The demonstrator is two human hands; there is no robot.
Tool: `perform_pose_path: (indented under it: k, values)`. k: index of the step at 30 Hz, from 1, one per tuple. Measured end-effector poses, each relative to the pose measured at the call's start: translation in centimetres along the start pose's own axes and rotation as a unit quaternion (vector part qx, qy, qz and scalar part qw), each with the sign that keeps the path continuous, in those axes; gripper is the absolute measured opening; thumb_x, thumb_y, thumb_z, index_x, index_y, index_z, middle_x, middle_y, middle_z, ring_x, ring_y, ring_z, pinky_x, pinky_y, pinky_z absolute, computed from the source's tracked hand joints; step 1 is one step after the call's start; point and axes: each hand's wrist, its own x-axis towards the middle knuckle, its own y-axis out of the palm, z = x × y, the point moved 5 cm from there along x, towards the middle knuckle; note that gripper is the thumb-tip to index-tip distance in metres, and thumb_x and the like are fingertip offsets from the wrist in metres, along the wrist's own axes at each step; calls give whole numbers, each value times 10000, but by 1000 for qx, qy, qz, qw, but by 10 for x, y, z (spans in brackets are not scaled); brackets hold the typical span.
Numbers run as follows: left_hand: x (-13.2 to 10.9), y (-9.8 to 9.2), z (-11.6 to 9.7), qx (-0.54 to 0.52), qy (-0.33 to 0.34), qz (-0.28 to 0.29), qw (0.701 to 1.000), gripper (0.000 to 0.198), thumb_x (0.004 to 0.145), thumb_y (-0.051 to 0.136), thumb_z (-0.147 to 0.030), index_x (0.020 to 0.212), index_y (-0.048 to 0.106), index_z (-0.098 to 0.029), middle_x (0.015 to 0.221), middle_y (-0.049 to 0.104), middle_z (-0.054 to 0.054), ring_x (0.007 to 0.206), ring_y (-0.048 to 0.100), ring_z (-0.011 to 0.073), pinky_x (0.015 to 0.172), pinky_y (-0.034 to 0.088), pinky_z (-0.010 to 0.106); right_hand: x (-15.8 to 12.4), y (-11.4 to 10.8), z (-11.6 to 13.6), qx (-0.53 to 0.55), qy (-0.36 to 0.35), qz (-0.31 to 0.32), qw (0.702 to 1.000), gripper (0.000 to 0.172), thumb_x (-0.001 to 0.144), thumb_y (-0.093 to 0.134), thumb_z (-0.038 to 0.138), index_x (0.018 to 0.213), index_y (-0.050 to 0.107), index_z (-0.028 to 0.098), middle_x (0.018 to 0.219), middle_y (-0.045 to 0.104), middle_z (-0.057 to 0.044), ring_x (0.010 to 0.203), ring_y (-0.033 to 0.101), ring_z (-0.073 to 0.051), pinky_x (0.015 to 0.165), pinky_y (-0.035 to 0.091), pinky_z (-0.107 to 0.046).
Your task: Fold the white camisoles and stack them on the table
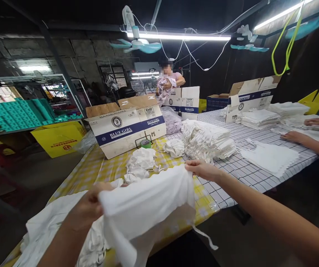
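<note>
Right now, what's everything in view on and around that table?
white cloth: one, white, held over the table near edge
cloth heap: one, white, table's near left
folded stack: one, white, table middle
Blue Girl cartons: three, white and blue, table's far side
ceiling fans: two, teal, overhead
co-worker: one, far end
other person's hands: two, table's right edge
left hand: one, gripping white cloth's left side
right hand: one, pinching its top corner

both hands up front: left hand [88, 207] and right hand [202, 169] each grip a corner of a white cloth [148, 207] over the yellow checked table [92, 167]. stack of folded white pieces [206, 141] just behind, blue girl box [126, 128] further back.
</note>
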Motion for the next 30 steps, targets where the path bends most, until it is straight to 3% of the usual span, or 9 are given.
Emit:
perform_pose_path:
  k: [3,6,8,11,14,18,26,28,30]
  values:
    - [21,34,10,-35,-82,-7,996,168,669,714,-330,691,679,-167,630,637,9,576,571,116,554,446,207,4,24,15,-200,-59,-64,976,129,762,585,287,749,558,162,757,549,-19,696,497,-135,604,408,-251]
    - [36,60,23,-94,-160,-32,982,151,741,657,-298,805,669,-161,711,664,28,620,603,131,611,484,238,-14,56,59,-279,-206,-122,930,72,839,473,203,852,539,177,835,550,-30,746,504,-134,616,404,-247]
    - [41,74,28,-129,-196,-24,972,180,756,641,-302,848,656,-147,744,671,48,615,611,141,608,496,257,-34,79,90,-336,-308,-137,879,115,867,423,167,906,531,174,852,543,-42,770,498,-140,647,401,-263]
    - [45,85,27,-170,-201,-26,964,180,764,632,-275,872,637,-132,758,666,55,640,620,143,606,498,245,-54,116,112,-486,-404,-50,774,194,873,411,135,1001,546,190,916,567,-62,786,481,-159,668,383,-292]
    - [46,93,26,-189,-214,-23,958,149,774,610,-268,770,611,-119,652,626,26,574,601,137,541,491,245,-50,133,106,-603,-375,33,703,233,885,426,179,1091,530,207,1059,561,-73,808,479,-176,632,370,-297]
    - [44,98,31,-220,-234,-25,947,212,794,576,-312,662,542,-151,564,557,-23,489,557,119,479,464,244,-34,135,100,-636,-320,76,698,274,872,482,267,1137,488,195,1099,519,-71,781,513,-162,539,347,-262]
    - [45,104,33,-240,-223,32,944,417,833,480,-468,579,535,-141,465,506,-29,417,480,79,484,414,211,-19,144,116,-639,-234,156,716,166,773,519,97,918,556,169,906,547,-56,573,489,-98,455,258,-226]
    - [44,105,31,-215,-194,58,955,458,847,414,-518,655,584,-138,528,561,3,496,528,100,532,424,217,-15,141,120,-612,-240,170,734,136,765,523,67,852,568,161,909,553,-56,629,506,-110,489,296,-228]
    - [38,103,34,-158,-173,86,968,523,840,342,-590,770,621,-154,624,608,30,631,577,135,603,438,228,-13,131,125,-541,-264,183,777,99,774,541,72,817,563,158,945,548,-50,686,510,-110,543,341,-227]
